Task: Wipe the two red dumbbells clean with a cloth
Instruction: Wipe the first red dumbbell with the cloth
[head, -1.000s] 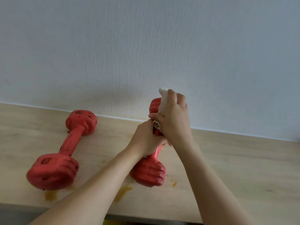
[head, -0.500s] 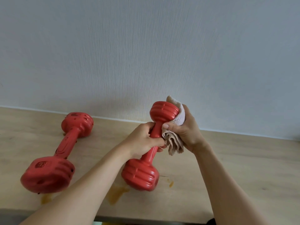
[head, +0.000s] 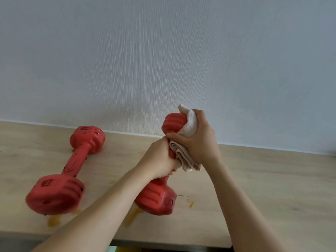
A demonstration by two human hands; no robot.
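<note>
Held dumbbell (head: 160,171): it is standing tilted in front of the wall, its lower head (head: 156,199) resting on the desk (head: 263,179) or hanging just above it, I cannot tell which; its upper head (head: 173,124) is leaning away from the person, toward the wall.

Left hand (head: 160,159): its grip is closing round the handle in the middle of the held dumbbell; it is carrying and steadying the weight.

Right hand (head: 198,140): its grip is holding a beige cloth (head: 189,124) bunched against the right side of the upper head; a loose fold of the cloth is hanging down beside the handle.

Key relation: the long axis is running from the lower head near the person up to the upper head near the wall; the cloth is sitting at the far, upper end, so the unwiped length is lying below it, toward the left hand; the right hand is the nearer one for that stroke.

Second dumbbell (head: 67,171): it is lying flat on the desk, well apart to the left of the held dumbbell; no hand is touching it.

Stains (head: 132,217): yellowish marks are showing on the desk near the lower head.
</note>
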